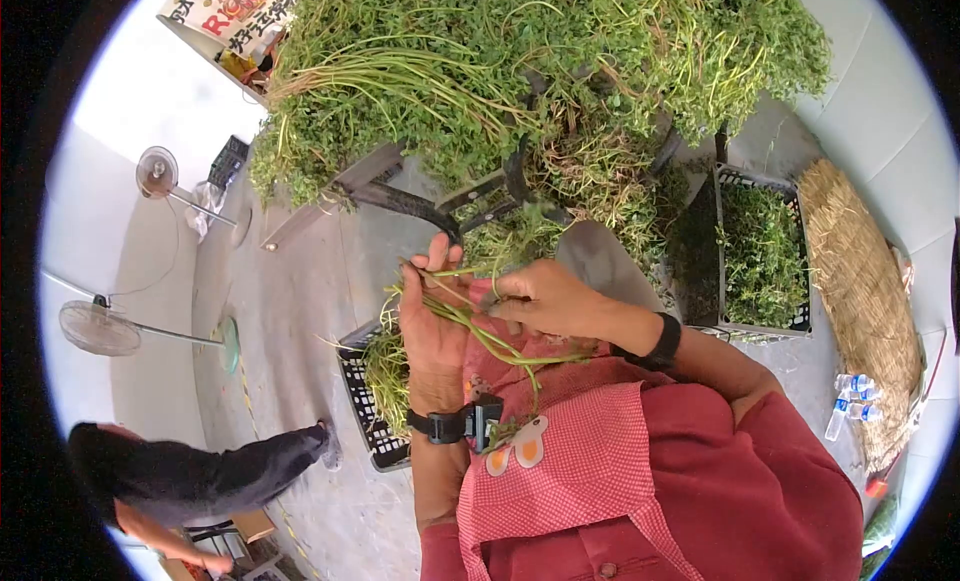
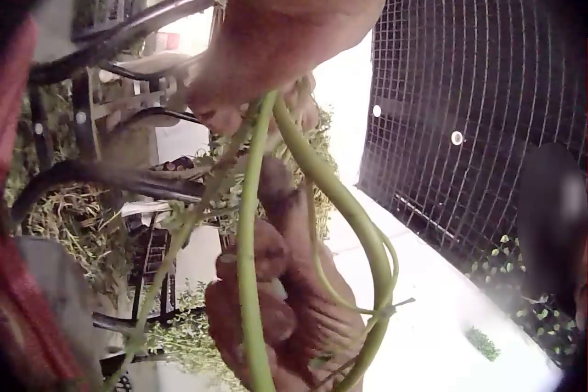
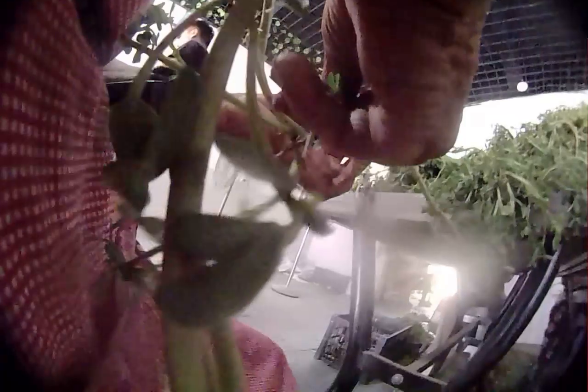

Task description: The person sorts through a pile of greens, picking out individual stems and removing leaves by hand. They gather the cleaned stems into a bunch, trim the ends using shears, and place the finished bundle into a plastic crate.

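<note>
Several long green stems (image 1: 480, 331) lie across the left hand (image 1: 430, 316), whose thumb holds them against the palm and fingers in the head view. Close on its right, the right hand (image 1: 545, 299) has its fingers curled at the stems, thumb and forefinger together. In the left wrist view thick stems (image 2: 248, 254) hang from the left hand (image 2: 294, 24), with the right hand (image 2: 303, 318) behind them. The right wrist view shows the right hand (image 3: 404, 61) with bent fingers and a bit of leaf between them; a leafy stem (image 3: 197, 162) blurs the foreground.
A large heap of greens (image 1: 560, 51) covers the raised surface ahead. Black crates of greens stand at the right (image 1: 765, 251) and by the left forearm (image 1: 375, 411). Two fans, a rolled straw mat (image 1: 860, 291) and water bottles (image 1: 850, 401) stand around; another person (image 1: 200, 476) is at lower left.
</note>
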Demonstrator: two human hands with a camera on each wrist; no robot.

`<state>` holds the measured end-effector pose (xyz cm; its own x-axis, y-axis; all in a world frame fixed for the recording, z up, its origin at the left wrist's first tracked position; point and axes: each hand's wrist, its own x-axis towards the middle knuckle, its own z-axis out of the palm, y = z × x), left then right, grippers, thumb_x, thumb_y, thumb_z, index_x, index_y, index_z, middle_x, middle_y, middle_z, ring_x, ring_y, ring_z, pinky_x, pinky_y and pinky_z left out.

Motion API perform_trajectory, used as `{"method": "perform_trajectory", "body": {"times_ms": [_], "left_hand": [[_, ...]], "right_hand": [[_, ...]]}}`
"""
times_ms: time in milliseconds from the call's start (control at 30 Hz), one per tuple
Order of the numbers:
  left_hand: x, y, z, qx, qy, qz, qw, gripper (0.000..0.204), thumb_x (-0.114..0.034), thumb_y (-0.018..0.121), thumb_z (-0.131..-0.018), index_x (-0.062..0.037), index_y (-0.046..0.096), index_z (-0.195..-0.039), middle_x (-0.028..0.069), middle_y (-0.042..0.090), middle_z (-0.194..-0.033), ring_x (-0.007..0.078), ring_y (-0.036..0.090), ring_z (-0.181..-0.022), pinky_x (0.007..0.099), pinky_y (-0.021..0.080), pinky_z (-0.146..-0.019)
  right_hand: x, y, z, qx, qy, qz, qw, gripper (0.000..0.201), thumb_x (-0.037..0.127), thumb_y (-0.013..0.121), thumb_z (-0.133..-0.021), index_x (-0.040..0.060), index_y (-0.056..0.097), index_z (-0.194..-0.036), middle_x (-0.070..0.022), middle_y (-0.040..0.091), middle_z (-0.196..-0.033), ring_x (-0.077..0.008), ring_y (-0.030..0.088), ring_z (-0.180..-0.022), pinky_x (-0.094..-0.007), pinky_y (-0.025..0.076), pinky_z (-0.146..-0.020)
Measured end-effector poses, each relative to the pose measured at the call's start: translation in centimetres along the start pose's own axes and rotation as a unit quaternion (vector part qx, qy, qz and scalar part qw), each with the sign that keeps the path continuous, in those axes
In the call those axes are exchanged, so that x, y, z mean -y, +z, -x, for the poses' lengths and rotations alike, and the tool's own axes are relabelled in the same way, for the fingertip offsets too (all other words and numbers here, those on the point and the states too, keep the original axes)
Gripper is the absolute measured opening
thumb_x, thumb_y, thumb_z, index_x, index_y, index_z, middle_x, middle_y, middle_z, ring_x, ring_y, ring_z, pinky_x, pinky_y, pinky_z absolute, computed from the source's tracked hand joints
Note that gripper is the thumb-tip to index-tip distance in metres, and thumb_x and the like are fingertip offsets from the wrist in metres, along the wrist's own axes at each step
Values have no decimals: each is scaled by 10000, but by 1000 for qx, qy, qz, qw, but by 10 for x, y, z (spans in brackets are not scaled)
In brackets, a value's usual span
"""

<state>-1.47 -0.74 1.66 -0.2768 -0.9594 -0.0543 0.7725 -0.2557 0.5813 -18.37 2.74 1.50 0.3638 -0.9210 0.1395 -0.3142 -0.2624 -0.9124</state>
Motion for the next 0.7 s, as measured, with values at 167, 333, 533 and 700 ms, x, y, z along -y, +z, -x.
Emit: {"method": "perform_trajectory", "body": {"times_ms": [167, 333, 533, 700], "left_hand": [[7, 4, 2, -2, 5, -31, 1000, 264, -346, 354, -956, -142, 518, -923, 56, 506, -1239, 239, 452, -1135, 398, 411, -890], [11, 1, 2, -8, 14, -34, 999, 256, -343, 346, -958, -150, 505, -907, 50, 500, -1247, 249, 412, -1184, 418, 388, -931], [16, 2, 4, -4, 8, -31, 999, 269, -347, 334, -960, -148, 506, -904, 49, 505, -1242, 242, 400, -1203, 426, 380, -951], [21, -7, 0, 11, -4, -32, 999, 277, -336, 321, -964, -140, 505, -900, 63, 519, -1222, 240, 409, -1203, 417, 359, -977]], "right_hand": [[6, 8, -1, -35, 33, -25, 999, 181, 220, 614, -775, 39, 627, -771, -140, 564, -552, -233, 570, -465, -349, 435, -460], [5, 11, 9, -111, -35, 49, 992, 179, 210, 627, -759, 64, 656, -859, -161, 587, -638, -292, 583, -541, -352, 461, -511], [-6, 20, 5, -110, -71, 54, 990, 187, 190, 603, -766, 71, 647, -903, -174, 586, -691, -335, 583, -601, -413, 472, -572], [-13, 24, 1, -88, -53, 90, 991, 187, 170, 580, -741, 26, 609, -858, -193, 577, -676, -355, 576, -604, -442, 465, -587]]}}
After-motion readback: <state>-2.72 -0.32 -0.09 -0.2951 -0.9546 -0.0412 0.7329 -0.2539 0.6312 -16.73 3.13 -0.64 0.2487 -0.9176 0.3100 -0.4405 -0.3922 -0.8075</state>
